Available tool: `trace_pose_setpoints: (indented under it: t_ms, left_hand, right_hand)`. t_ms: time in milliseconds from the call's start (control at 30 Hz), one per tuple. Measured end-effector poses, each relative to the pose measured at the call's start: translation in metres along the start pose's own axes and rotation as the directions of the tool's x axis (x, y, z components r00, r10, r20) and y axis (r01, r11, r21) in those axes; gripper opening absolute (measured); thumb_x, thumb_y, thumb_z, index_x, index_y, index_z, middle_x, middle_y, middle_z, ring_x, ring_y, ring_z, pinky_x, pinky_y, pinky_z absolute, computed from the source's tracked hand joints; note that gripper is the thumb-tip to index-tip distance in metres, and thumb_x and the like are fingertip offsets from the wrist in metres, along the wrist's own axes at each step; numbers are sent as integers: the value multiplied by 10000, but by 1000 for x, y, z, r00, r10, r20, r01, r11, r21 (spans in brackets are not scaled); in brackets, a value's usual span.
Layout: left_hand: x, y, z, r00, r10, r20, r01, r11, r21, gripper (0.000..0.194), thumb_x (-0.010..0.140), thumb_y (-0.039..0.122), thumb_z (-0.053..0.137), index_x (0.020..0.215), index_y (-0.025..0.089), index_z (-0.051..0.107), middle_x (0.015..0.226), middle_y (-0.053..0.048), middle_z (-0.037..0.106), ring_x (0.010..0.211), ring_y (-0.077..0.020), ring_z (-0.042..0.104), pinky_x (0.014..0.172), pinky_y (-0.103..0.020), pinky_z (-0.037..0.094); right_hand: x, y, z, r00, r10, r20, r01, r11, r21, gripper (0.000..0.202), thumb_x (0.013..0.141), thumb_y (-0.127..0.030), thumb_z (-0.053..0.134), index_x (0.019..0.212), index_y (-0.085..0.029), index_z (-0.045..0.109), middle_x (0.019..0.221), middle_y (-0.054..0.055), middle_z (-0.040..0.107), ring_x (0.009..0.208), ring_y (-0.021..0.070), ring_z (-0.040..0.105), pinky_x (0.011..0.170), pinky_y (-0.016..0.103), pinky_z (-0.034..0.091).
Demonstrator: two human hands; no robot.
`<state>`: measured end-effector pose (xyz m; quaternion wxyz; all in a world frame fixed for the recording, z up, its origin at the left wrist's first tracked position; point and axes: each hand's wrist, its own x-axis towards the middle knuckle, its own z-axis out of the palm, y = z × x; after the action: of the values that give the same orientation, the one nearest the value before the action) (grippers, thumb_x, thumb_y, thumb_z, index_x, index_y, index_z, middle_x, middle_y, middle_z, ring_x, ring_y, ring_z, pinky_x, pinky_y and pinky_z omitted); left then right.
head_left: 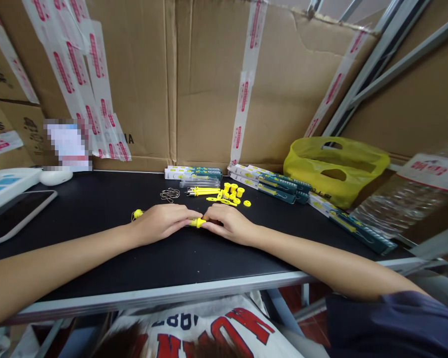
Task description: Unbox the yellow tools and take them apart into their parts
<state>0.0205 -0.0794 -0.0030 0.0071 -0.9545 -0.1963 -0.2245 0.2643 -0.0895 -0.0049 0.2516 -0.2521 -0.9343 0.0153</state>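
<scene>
Together, both hands [197, 222] pinch yellow piece [197, 222], long axis left-right

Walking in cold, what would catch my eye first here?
Two bare hands, left hand and right hand, meet mid-table, pinching a small yellow plastic part between them. Behind them lies a scatter of loose yellow plastic pieces on the black tabletop, and at the right rear a crumpled yellow plastic bag.
</scene>
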Motion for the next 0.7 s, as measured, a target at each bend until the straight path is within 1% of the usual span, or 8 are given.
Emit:
trace_pose_setpoints:
  t_ms: [100, 167, 267, 333, 433, 500, 600, 700]
  left_hand:
    - [0, 0, 0, 1000, -7, -1, 7, 1000, 3, 325, 992, 298, 359, 1243, 218, 548, 1026, -41, 663, 916, -143, 623, 787, -225, 439]
    - [1, 0, 0, 1000, -5, 0, 5, 1000, -2, 326, 992, 298, 360, 1247, 216, 545, 1030, -42, 662, 925, -143, 622, 790, -224, 438]
    - [1, 1, -1, 1000, -4, 0, 4, 1000, -10, 329, 992, 292, 358, 1253, 210, 540, 1052, -46, 659, 953, -146, 618, 812, -228, 437]
    - [1, 1, -1, 1000, -9, 3, 9, 1000, -10, 330, 992, 293, 356, 1252, 210, 542, 1058, -47, 659, 955, -147, 617, 820, -230, 438]
    - [1, 2, -1, 1000, -21, 2, 21, 1000, -7, 331, 992, 305, 357, 1238, 210, 557, 1032, -47, 661, 926, -147, 620, 805, -231, 442]
    - [1, 2, 0, 1000, -25, -1, 25, 1000, -12, 331, 992, 305, 360, 1239, 210, 557, 1021, -47, 660, 918, -148, 616, 797, -233, 442]
    - [1, 2, 0, 1000, -18, -8, 17, 1000, -19, 323, 990, 292, 370, 1248, 214, 548, 1018, -41, 656, 920, -150, 603, 800, -241, 435]
    - [1, 1, 0, 1000, -8, -10, 7, 1000, -28, 317, 988, 289, 378, 1243, 207, 548, 1012, -39, 652, 916, -149, 591, 807, -245, 431]
  right_hand:
    - [-2, 1, 1, 998, -2, -56, 1, 1000, -1, 214, 884, -380, 571, 880, -167, 593, 666, -6, 528, 646, 127, 490, 612, 235, 366]
    - [-2, 1, 1, 997, -34, -66, 31, 999, -39, 188, 885, -355, 570, 853, -170, 570, 648, -14, 497, 623, 124, 461, 595, 234, 345]
    - [-3, -1, 0, 993, -106, -50, 98, 985, -139, 151, 914, -290, 507, 813, -180, 532, 677, 5, 510, 636, 134, 444, 605, 249, 326]
    - [-3, -3, -2, 994, -99, -46, 91, 982, -163, 161, 909, -321, 515, 827, -183, 530, 695, 12, 524, 643, 138, 448, 609, 255, 325]
    - [-2, -4, -4, 999, 18, -31, -21, 994, -103, 252, 884, -428, 548, 908, -177, 551, 714, 12, 547, 653, 141, 476, 625, 255, 351]
    - [-1, -4, -3, 998, 64, 1, -63, 997, -52, 263, 916, -425, 497, 922, -173, 574, 747, 26, 584, 693, 148, 512, 659, 263, 376]
    - [0, -2, -1, 999, 45, 21, -45, 999, 23, 256, 953, -354, 446, 884, -170, 611, 797, 45, 628, 751, 150, 549, 703, 266, 398]
    - [0, 0, 1, 998, 58, -34, -55, 996, 69, 224, 920, -354, 518, 865, -165, 625, 734, 27, 603, 698, 135, 538, 654, 246, 396]
